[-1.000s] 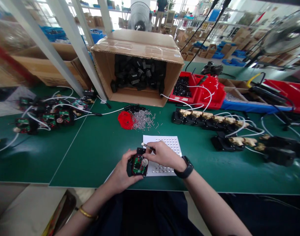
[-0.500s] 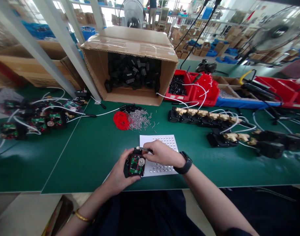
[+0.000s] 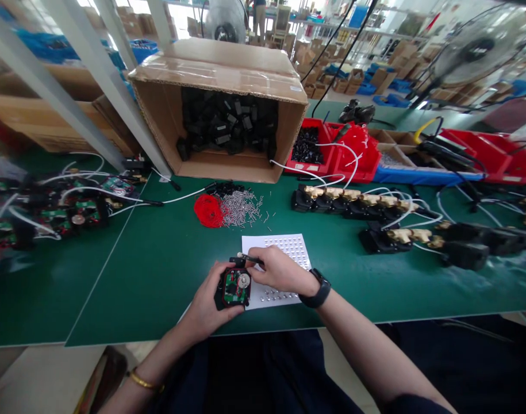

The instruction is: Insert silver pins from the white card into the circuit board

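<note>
My left hand point(image 3: 206, 299) is closed around a black device housing point(image 3: 220, 294), its inner side facing up. Inside it show a green circuit board point(image 3: 234, 295), red wires and a round metal disc point(image 3: 244, 280). My right hand point(image 3: 282, 269) pinches dark tweezers point(image 3: 254, 259), which point left over the housing's far edge. A small pale piece point(image 3: 240, 255) is at the tweezer tips; its kind is too small to tell. Partly under my hands lies a white sheet point(image 3: 254, 300) bearing rows of small shiny round pieces point(image 3: 294, 246).
Beyond the sheet are a pile of small screws or pins point(image 3: 241, 208) and a red mesh point(image 3: 208, 210). A cardboard box point(image 3: 228, 169) of black parts stands behind. Brass-fitted black units point(image 3: 353, 198) line the right; opened units with white cables point(image 3: 75, 213) lie left. Red bins point(image 3: 331, 169) stand behind.
The camera view has shifted slightly. Both hands keep nearly the same pose, with the tweezers still over the housing's far edge. Something blurred and pinkish now shows at the left border.
</note>
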Action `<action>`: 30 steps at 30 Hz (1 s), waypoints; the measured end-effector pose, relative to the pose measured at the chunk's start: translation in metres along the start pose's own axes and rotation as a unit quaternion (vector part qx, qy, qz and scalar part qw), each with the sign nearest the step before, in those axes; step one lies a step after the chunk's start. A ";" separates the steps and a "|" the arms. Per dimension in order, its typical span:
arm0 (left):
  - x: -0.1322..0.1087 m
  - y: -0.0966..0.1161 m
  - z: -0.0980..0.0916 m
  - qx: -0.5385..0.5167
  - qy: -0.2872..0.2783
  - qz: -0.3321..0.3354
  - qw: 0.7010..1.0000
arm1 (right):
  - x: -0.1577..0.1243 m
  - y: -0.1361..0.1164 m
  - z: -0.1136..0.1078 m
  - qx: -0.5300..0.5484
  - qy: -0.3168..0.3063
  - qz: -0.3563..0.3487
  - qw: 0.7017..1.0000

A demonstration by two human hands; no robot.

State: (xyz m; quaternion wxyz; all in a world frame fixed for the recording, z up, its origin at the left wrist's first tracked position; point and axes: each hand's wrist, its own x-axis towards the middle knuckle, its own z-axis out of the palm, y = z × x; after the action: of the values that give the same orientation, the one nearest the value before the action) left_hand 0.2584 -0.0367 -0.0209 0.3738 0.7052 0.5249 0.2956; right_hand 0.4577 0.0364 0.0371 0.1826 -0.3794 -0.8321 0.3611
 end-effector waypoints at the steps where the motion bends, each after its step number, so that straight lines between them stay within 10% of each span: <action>1: 0.000 0.000 0.000 -0.005 0.002 -0.006 1.000 | -0.002 0.000 0.002 0.016 0.007 0.008 1.000; 24: 0.002 -0.009 0.007 -0.123 0.013 -0.038 0.992 | -0.010 0.004 0.018 0.166 0.072 0.075 0.981; 30: 0.010 0.000 -0.005 -0.189 0.064 -0.011 0.980 | -0.043 0.024 0.017 0.302 0.296 0.162 0.892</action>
State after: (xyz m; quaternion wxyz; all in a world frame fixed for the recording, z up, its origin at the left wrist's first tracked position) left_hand 0.2569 -0.0263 -0.0178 0.4694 0.5959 0.4899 0.4296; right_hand 0.4880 0.0065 0.0063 0.4645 -0.5251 -0.5177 0.4904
